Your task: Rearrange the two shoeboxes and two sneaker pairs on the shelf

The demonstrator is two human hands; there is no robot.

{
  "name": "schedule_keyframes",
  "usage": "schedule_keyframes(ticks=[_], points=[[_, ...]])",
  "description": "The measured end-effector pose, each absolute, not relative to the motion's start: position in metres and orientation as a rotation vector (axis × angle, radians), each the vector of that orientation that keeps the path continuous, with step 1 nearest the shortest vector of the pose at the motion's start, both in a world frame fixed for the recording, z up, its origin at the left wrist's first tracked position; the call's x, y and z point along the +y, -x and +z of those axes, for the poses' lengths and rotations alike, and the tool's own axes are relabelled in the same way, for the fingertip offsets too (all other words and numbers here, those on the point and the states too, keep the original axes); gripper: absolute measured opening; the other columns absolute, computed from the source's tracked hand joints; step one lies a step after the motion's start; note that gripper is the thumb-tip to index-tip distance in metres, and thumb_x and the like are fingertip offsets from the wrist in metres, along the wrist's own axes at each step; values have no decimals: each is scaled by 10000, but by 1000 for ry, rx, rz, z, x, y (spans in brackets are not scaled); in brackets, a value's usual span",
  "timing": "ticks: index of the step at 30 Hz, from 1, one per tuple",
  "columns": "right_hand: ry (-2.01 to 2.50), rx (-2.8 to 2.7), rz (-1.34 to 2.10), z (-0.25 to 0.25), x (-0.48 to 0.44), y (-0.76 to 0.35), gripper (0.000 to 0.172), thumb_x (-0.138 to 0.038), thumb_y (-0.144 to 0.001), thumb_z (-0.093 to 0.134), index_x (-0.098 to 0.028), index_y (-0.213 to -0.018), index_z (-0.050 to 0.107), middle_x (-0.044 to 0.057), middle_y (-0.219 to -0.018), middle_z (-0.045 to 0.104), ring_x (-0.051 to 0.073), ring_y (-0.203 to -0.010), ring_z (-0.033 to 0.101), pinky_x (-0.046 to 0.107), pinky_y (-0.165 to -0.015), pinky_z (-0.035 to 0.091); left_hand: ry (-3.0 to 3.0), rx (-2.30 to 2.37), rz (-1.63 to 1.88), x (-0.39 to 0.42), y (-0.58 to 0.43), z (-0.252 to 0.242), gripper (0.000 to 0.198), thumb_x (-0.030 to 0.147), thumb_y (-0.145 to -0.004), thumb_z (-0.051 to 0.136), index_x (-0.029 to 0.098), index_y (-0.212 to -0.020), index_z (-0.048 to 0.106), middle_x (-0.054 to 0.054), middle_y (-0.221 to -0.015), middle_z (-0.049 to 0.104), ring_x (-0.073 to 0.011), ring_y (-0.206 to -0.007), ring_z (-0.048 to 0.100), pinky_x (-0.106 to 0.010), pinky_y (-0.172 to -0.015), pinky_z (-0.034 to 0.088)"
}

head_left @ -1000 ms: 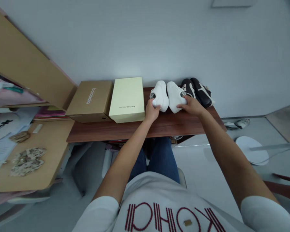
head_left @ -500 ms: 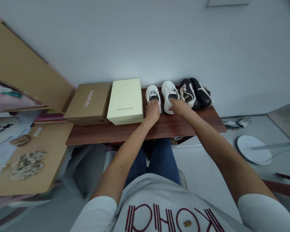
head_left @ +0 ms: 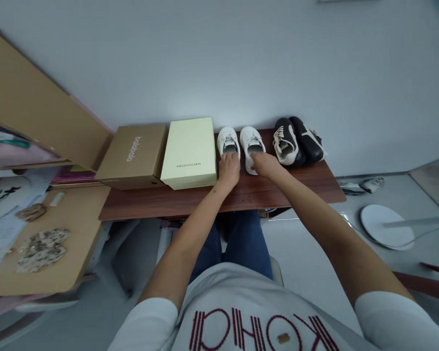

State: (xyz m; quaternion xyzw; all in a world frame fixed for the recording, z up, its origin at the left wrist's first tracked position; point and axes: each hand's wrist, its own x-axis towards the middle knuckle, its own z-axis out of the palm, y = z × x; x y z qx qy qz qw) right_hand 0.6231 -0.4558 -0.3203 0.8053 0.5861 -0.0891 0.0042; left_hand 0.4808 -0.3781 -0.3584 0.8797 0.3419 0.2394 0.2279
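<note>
Two grips, two white shoes, toes to the wall

From the head camera, the action was all at the heels! The left grip [head_left: 229,168] was curled over the heel of the left white shoe [head_left: 227,136], pinching it, fingers bent into its mouth, the thumb hidden from sight. Alongside, the right grip [head_left: 262,164] had the right white shoe [head_left: 249,135] pinched at the heel. Both sat soles down on the wooden surface [head_left: 256,192], side by side with a narrow gap between them, laces up and toes towards the wall [head_left: 219,58].

Just left of that pair stood the pale yellow box [head_left: 190,141], lettered MEIZHIYUAN, and close by it came the brown box [head_left: 133,151] marked balabala. Out to the right, apart from the white pair, a black-and-white shoe [head_left: 284,127] showed its mouth, with a second dark shoe [head_left: 309,146] right up against it. Farther left, a patterned cloth [head_left: 42,249] lay on the desk [head_left: 58,285], and beyond the surface's right end a round white base [head_left: 378,222] rested on the floor [head_left: 303,253]
</note>
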Motion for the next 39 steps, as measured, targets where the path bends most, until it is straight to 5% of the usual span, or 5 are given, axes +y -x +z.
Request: schedule_keyframes(ticks=[13,19,24,31,39], points=[[-3022,2023,71,-306,-504,-666,286,-218,-933,527,-156,-1150,702,151,-1151,739,301,-1088,666,410,-962,495,-2687,863,651,-436,-522,-335,487,135,-953,505,133,-1438,454,-197,-1367,555,-309,-1328,482,-471,-1099,429],[-3497,1489,96,-313,-552,-755,350,-345,-890,560,-150,-1117,744,138,-1101,761,307,-1045,694,455,-986,504,-2384,552,615,-469,-579,-361,534,127,-917,553,89,-1434,424,-216,-1407,518,-293,-1344,504,-448,-1143,410],[-3630,1114,-329,-333,-581,-810,502,-372,-731,778,-115,-1158,715,153,-1147,740,302,-1084,680,431,-958,533,-2232,638,584,-473,-612,-376,582,176,-930,570,26,-1458,376,-274,-1464,481,-327,-1420,442,-456,-1177,368],[-3434,1398,-1247,-336,-584,-823,418,-443,-592,893,-177,-874,737,18,-810,746,180,-802,670,299,-767,556,-2158,783,500,-464,-633,-374,426,233,-953,580,78,-1346,524,-214,-1378,602,-303,-1314,558,-397,-1116,413],[-3258,1573,-713,-322,-579,-835,536,-616,-602,855,-175,-876,721,20,-786,723,215,-805,663,293,-716,521,-2318,739,295,-458,-634,-347,317,237,-969,569,145,-1272,593,-162,-1231,700,-284,-1200,637,-356,-990,472]])
